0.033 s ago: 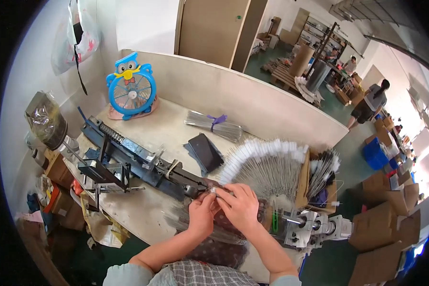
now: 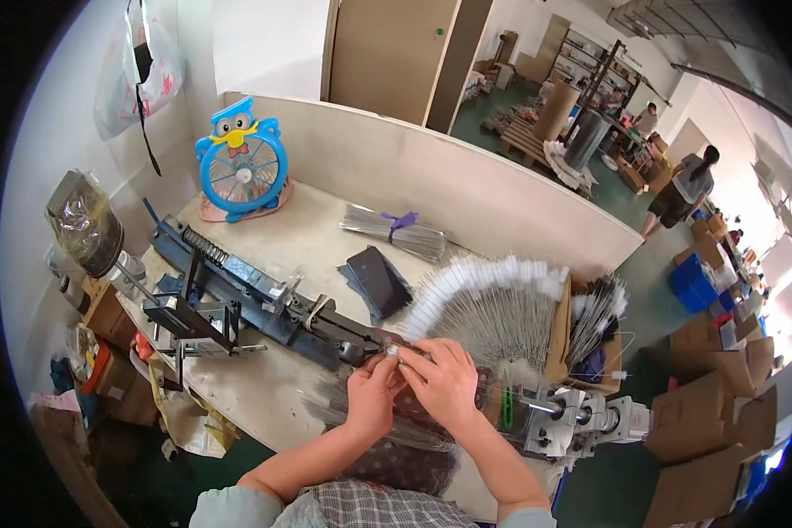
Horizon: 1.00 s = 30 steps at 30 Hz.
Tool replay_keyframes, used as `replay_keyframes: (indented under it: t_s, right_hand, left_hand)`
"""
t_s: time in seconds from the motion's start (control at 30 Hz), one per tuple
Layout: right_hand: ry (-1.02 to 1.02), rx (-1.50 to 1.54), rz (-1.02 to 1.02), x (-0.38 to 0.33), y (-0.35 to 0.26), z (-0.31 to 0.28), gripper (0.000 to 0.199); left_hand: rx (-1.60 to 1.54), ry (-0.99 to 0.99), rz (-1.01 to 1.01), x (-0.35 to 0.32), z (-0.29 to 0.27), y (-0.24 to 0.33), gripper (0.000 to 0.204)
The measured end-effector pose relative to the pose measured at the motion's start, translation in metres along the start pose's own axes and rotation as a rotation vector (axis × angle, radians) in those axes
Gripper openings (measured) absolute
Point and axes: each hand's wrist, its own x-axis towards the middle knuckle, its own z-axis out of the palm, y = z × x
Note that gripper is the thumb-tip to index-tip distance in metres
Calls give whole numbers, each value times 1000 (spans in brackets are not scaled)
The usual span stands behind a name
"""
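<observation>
My left hand and my right hand meet at the near end of a long dark metal bench fixture. Both sets of fingertips are pinched around a small white piece, which is mostly covered; its exact kind is too small to tell. Just right of and beyond my right hand, thin metal wires with white ends lie spread in a fan. More loose thin wires lie to the left of my left hand, partly under my forearm.
A blue cartoon-shaped fan stands at the back left. Behind the fixture are a tied wire bundle and a dark flat phone-like object. A metal machine unit sits at right, near a carton of wires. A person stands far right.
</observation>
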Motion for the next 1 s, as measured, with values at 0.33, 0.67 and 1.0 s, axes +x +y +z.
replay_keyframes:
  t_s: [0.33, 0.67, 1.0]
  right_hand:
    - [6, 93, 2, -5, 14, -13, 24]
    - [-23, 97, 42, -5, 4, -9, 27]
    - [-25, 54, 54, -2, 4, -8, 22]
  left_hand:
    - [97, 3, 2, 3, 5, -3, 14]
    - [-34, 20, -54, -2, 7, 1, 15]
    - [54, 0, -31, 1, 6, 3, 12]
